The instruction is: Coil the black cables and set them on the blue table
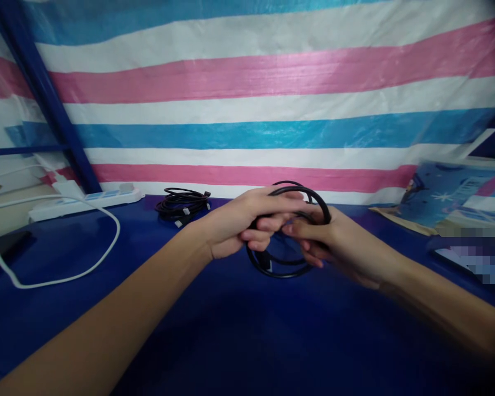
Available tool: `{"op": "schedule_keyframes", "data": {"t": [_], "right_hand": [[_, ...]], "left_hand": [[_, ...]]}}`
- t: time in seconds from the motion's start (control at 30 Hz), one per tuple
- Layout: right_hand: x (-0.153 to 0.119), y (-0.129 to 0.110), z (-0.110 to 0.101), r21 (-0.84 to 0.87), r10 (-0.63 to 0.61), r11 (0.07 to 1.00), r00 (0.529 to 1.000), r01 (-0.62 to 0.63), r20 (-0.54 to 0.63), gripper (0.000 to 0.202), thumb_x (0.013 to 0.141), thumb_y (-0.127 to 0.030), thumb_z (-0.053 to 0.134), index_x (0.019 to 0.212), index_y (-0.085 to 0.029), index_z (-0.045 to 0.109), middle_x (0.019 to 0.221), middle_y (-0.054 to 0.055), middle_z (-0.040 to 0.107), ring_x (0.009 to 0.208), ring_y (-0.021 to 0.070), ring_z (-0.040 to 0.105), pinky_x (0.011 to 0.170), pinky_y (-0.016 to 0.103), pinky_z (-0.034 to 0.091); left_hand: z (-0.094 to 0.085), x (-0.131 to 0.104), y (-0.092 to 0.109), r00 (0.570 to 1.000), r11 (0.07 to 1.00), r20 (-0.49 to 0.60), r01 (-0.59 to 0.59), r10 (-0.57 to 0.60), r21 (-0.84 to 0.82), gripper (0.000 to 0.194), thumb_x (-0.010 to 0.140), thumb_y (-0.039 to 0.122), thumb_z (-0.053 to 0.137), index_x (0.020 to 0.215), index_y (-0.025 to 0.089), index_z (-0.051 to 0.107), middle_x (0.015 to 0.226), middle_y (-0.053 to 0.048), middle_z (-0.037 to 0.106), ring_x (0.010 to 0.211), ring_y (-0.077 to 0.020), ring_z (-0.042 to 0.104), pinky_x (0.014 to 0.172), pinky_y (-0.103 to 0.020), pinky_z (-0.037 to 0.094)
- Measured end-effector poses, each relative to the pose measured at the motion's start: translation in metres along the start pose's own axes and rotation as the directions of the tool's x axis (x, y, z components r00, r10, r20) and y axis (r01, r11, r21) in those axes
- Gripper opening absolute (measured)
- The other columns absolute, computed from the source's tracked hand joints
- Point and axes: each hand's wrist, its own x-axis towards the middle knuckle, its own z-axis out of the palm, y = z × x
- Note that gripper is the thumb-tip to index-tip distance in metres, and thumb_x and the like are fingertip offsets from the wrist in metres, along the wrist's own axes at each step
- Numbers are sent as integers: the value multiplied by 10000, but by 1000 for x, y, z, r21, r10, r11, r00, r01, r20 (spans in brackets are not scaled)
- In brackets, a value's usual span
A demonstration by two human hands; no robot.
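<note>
Both hands are handling a looped black cable [287, 276] above the counter [247, 341]. The left hand [241, 212] and right hand [342, 234] meet at its middle, fingers closed around the loops. A connector [264, 259] hangs at seven o'clock; coiled cables [185, 204] lie between nine and ten o'clock. Further handling likely calls for keeping the loops gathered.

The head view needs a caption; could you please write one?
Left hand and right hand holding a looped black cable over a blue table.
</note>
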Motion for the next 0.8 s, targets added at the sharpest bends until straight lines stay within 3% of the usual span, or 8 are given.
{"op": "schedule_keyframes", "data": {"t": [0.07, 0.17, 0.23, 0.33, 0.43, 0.53, 0.67, 0.8], "right_hand": [[3, 4, 1, -1, -69, 998, 997, 69, -28, 129, 732, -242, 691, 834, -190, 631, 563, -29, 548, 464, 88, 462, 450, 220, 386], [6, 12, 4, 54, -138, 989, 990, 140, -31, 179, 731, -241, 708, 884, -191, 628, 759, 10, 648, 761, 146, 609, 709, 259, 469], [6, 17, 8, 56, -146, 988, 989, 145, 15, 295, 719, -246, 728, 984, -212, 605, 965, 31, 658, 948, 178, 600, 826, 296, 460], [4, 22, 15, -16, -166, 986, 982, 168, 90, 495, 685, -255, 765, 1123, -260, 534, 1247, 42, 562, 1158, 212, 513, 904, 338, 440], [2, 23, 22, -21, -248, 968, 965, 251, 90, 538, 675, -262, 780, 1135, -274, 500, 1268, 34, 556, 1200, 201, 493, 985, 348, 391], [3, 24, 23, 19, -302, 953, 953, 301, 11, 418, 743, -291, 733, 1091, -256, 504, 1127, 30, 640, 1131, 189, 554, 1010, 353, 373], [9, 24, 13, 10, -289, 957, 952, 291, -101, 204, 857, -289, 590, 1038, -216, 534, 889, 31, 691, 932, 199, 639, 933, 382, 429], [15, 21, -3, -5, -276, 961, 961, 276, -7, 277, 828, -235, 596, 1097, -224, 531, 924, 41, 685, 938, 226, 637, 915, 408, 436]], "left_hand": [[-4, 4, -2, 989, 991, -112, -102, 92, -90, 151, 862, 252, 531, 734, 172, 534, 455, 99, 205, 335, -14, 106, 333, -162, 138], [-11, 9, -2, 915, 935, -334, -299, 225, -189, 154, 905, 192, 431, 790, 167, 531, 443, 102, 163, 323, -28, 108, 335, -157, 163], [-13, 9, -1, 862, 896, -438, -382, 257, -228, 159, 910, 176, 405, 810, 165, 529, 439, 102, 149, 322, -33, 120, 343, -155, 184], [-8, 7, 0, 815, 865, -519, -434, 257, -252, 187, 911, 188, 407, 742, 171, 486, 436, 99, 135, 330, -38, 118, 350, -159, 200], [1, 9, -6, 789, 851, -556, -460, 262, -252, 284, 907, 198, 424, 627, 183, 384, 430, 96, 129, 334, -36, 117, 363, -161, 238], [7, 14, -17, 812, 837, -516, -465, 274, -288, 364, 876, 188, 473, 554, 190, 302, 415, 93, 140, 334, -35, 158, 397, -169, 309], [5, 17, -25, 876, 874, -384, -408, 293, -264, 261, 815, 138, 544, 574, 164, 447, 406, 98, 212, 348, -32, 249, 474, -182, 395], [-7, 11, -14, 943, 932, -118, -326, 310, -156, 174, 819, 274, 582, 710, 139, 592, 429, 74, 363, 368, -40, 318, 480, -200, 395]]}}
